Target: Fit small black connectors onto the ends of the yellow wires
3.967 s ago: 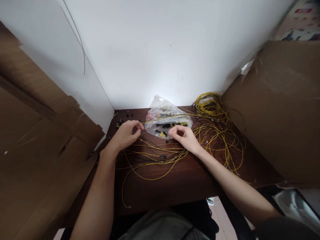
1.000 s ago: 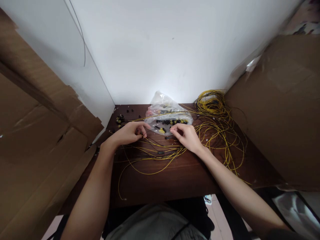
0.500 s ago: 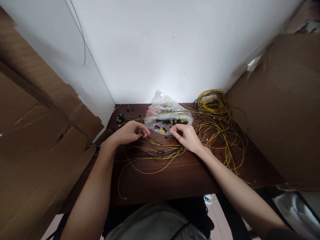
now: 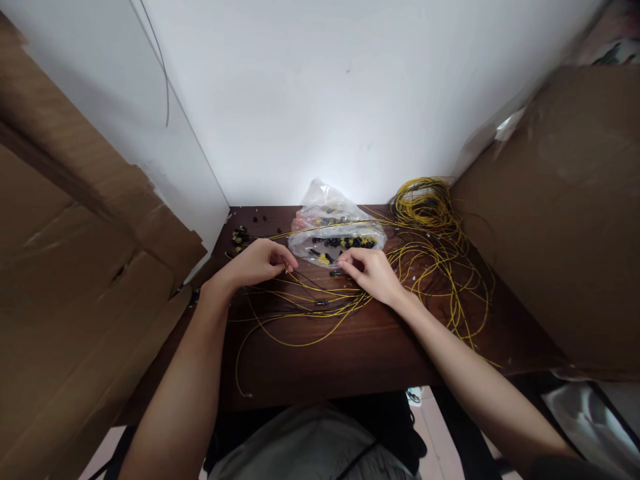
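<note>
My left hand (image 4: 263, 260) is closed, its thumb and forefinger pinched on the end of a thin wire (image 4: 320, 290) in the yellow and black bundle. The bundle runs below both hands along the brown table. My right hand (image 4: 371, 270) pinches at the front edge of a clear plastic bag (image 4: 325, 193); what its fingertips hold is too small to make out. Black and yellow connectors (image 4: 353, 243) lie in or on the bag between the hands. A small black connector (image 4: 321, 303) rests among the wires.
A coil of yellow and black wire (image 4: 420, 203) sits at the back right, with loose loops (image 4: 450, 280) in front. Small black and yellow parts (image 4: 240, 235) lie at the back left. Cardboard sheets (image 4: 90, 267) flank the left side, another cardboard sheet (image 4: 560, 220) the right; a white wall (image 4: 320, 100) stands behind.
My left hand has shifted very slightly, still pinching. My right hand stays almost where it was. The view has moved a little.
</note>
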